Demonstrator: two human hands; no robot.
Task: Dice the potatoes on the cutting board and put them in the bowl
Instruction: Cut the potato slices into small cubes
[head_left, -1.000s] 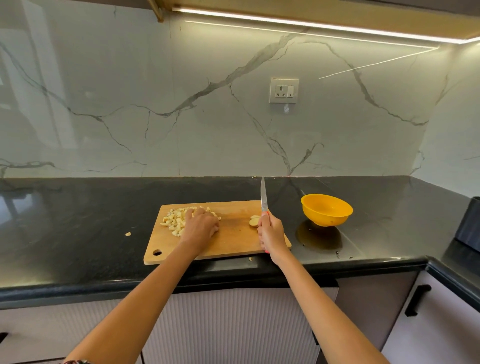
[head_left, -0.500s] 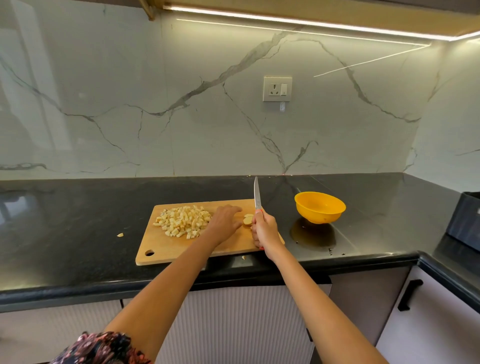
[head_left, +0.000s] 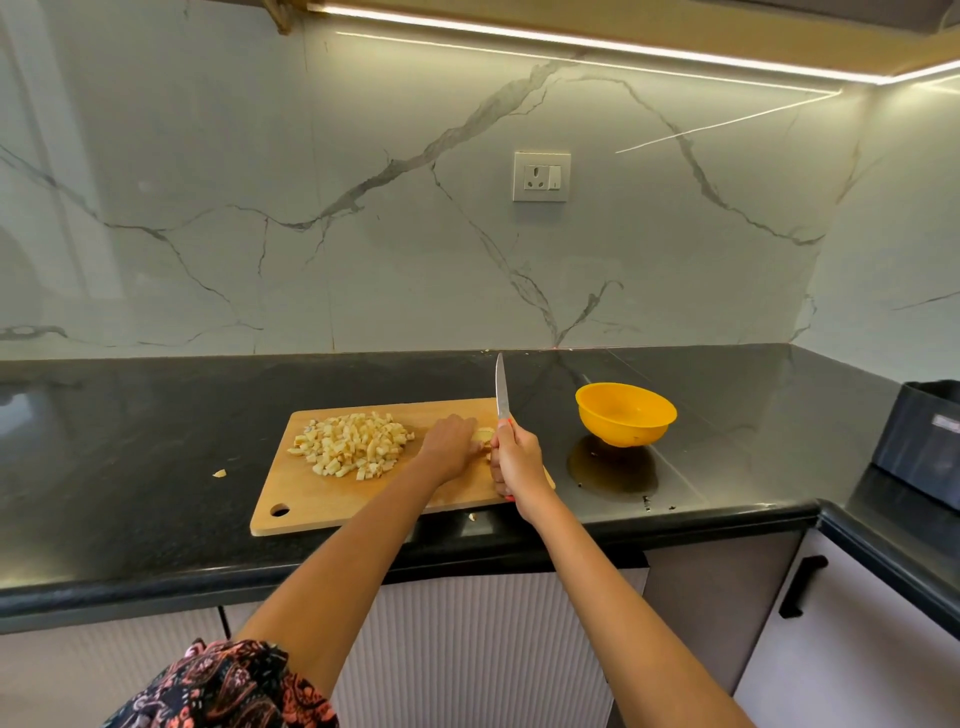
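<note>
Potato cubes, small and pale yellow (head_left: 356, 445), sit piled on the wooden cutting board (head_left: 332, 501), middle of the frame. Left hand (head_left: 451, 448) fingers curl on an uncut potato piece (head_left: 483, 435). Right hand (head_left: 515, 462) fingers wrap the silver knife (head_left: 502, 391), blade up. Round yellow plastic bowl (head_left: 625, 414) sits right.

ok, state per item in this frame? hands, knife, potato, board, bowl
left hand: on the uncut potato piece, fingers hidden
right hand: grips the knife handle
knife: blade raised, tip pointing away
uncut potato piece: on the board, partly hidden
diced potato: piled on the board
cutting board: flat on the counter
bowl: upright, looks empty
</note>
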